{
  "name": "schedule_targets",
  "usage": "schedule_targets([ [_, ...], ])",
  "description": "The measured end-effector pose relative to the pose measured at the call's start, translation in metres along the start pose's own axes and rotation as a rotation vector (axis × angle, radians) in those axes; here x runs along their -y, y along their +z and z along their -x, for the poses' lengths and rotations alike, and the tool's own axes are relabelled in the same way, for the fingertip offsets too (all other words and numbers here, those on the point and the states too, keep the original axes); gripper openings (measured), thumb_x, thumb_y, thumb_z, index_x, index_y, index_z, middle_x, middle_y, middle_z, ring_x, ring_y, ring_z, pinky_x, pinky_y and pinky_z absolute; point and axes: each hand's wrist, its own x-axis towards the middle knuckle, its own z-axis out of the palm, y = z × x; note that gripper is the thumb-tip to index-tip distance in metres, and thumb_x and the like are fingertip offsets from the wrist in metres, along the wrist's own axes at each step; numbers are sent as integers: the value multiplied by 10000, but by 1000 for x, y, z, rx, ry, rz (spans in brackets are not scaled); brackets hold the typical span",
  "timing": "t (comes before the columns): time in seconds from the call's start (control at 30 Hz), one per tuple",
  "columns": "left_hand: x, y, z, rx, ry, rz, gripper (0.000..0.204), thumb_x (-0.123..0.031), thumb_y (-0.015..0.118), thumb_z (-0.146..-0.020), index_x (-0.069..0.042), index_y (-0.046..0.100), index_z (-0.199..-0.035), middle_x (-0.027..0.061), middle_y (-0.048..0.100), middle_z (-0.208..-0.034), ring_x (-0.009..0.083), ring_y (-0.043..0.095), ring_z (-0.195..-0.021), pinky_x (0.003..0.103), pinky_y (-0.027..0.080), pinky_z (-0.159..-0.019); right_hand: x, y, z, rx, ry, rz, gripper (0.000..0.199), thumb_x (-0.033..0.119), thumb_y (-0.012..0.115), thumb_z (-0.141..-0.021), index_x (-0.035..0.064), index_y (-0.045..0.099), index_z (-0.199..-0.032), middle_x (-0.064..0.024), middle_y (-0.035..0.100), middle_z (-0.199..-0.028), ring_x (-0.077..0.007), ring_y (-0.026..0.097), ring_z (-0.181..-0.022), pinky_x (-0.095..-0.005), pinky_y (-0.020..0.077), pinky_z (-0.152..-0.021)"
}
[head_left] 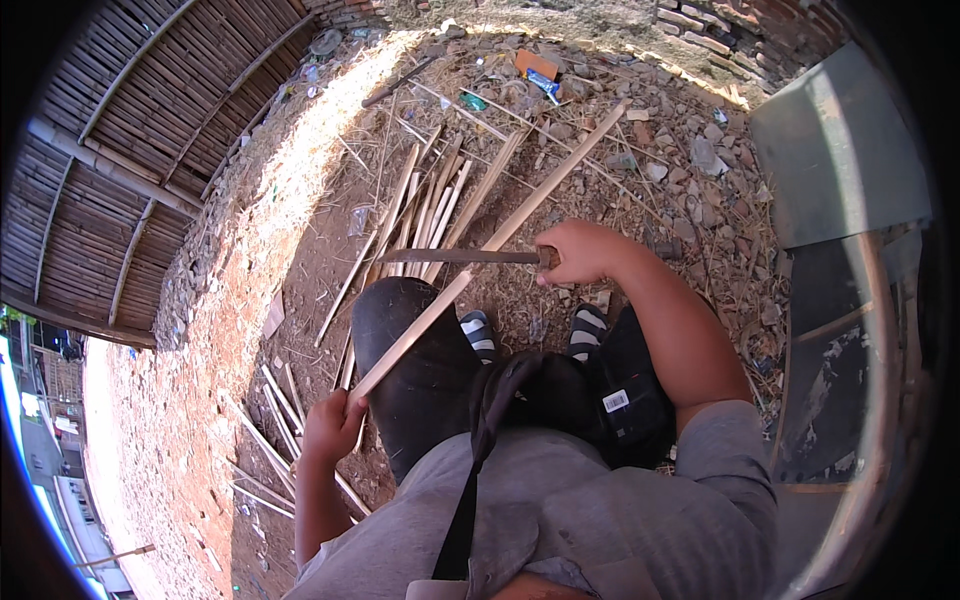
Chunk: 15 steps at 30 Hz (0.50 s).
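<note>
My left hand (pixel 332 428) is closed round the near end of a long pale bamboo strip (pixel 420 325). The strip slants up across my left thigh and away to the right, its far end over the ground. In my right hand (pixel 578 252) is the handle of a machete (pixel 460 256), with the dark blade pointing left. The blade crosses the strip at about mid-length; whether its edge bites into the wood cannot be told. Beyond my knees lies a pile of split bamboo strips (pixel 430 210) on the soil.
More loose strips (pixel 275 425) lie left of my left leg. A woven bamboo wall (pixel 150 110) stands at far left, grey panels (pixel 840 150) at right. Rubble, straw and a blue wrapper (pixel 543 82) litter the far ground. Striped sandals (pixel 585 330) are on my feet.
</note>
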Motion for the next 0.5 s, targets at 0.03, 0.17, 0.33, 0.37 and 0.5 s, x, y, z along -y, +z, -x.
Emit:
schedule_targets([
  [0.03,1,1,1,-28,9,-9,493,-442,604,-968,-1,528,-758,256,589,-676,493,596,-698,544,439,-613,5,-3,3,47,-11,25,487,470,806,-771,38,664,-947,-162,670,-808,-321,676,-813,-440,507,-729],
  [0.17,4,10,1,-107,31,4,458,-421,629,-953,-7,542,-777,255,604,-697,494,600,-711,546,443,-624,-30,-18,8,-43,86,-92,505,498,808,-770,34,663,-906,-152,649,-777,-319,661,-783,-437,497,-710],
  [0.33,-3,0,3,17,-55,83,484,-457,639,-949,14,613,-842,237,622,-706,456,620,-693,514,458,-626,-35,-15,13,-225,94,-93,536,511,805,-765,24,625,-895,-150,621,-754,-338,648,-767,-454,479,-684],
  [0.37,-4,-3,1,66,-76,101,495,-467,644,-947,19,624,-853,233,623,-705,447,624,-689,509,461,-627,-28,-15,14,-248,87,-80,532,504,805,-764,23,623,-898,-151,624,-757,-339,649,-766,-455,479,-683],
  [0.5,-10,-9,-5,198,-218,259,437,-408,639,-976,18,648,-877,167,667,-689,297,690,-668,423,509,-636,-1,-18,18,-164,53,-9,485,462,784,-756,59,676,-1004,-177,697,-936,-351,681,-904,-466,520,-769],
])
